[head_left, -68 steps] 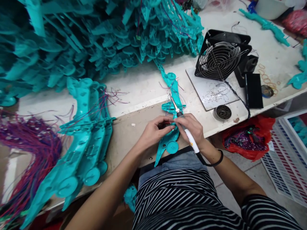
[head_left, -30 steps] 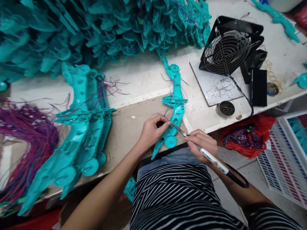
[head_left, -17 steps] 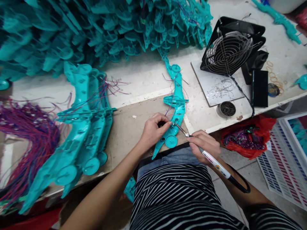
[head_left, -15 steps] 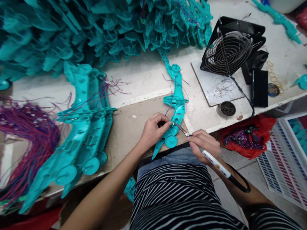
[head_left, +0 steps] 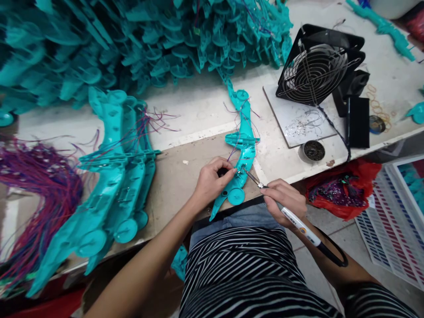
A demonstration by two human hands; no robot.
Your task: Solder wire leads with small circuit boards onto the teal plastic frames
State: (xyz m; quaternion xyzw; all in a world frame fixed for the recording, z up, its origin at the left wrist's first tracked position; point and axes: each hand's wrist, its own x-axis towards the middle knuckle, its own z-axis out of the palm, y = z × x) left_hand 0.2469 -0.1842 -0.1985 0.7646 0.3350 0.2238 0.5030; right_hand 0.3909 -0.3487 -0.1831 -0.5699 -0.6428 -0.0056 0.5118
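Observation:
In front of me a curved teal plastic shell (head_left: 245, 115) lies on the bench, with thin red and purple wires (head_left: 237, 115) strung along it. My left hand (head_left: 212, 179) is closed in a pinch over its lower part, fingertips at a small metal piece. Something dark shows between thumb and forefinger; I cannot make out what it is. My right hand (head_left: 285, 201) is wrapped round a soldering iron (head_left: 300, 226) with a white and black handle. The iron's tip points at the shell, just right of my left fingertips. Whether it touches is too small to tell.
Stacked teal shells (head_left: 115, 176) and a bundle of purple-red wires (head_left: 49, 190) lie left. A big teal pile (head_left: 149, 39) fills the back. Right are a black fan (head_left: 311, 77), a small round tin (head_left: 313, 151), a red bag (head_left: 361, 176) and a white crate (head_left: 380, 234).
My right hand and the soldering iron have shifted slightly to the right, the tip moving a little away from the left fingertips. My left hand and the shell have stayed in place.

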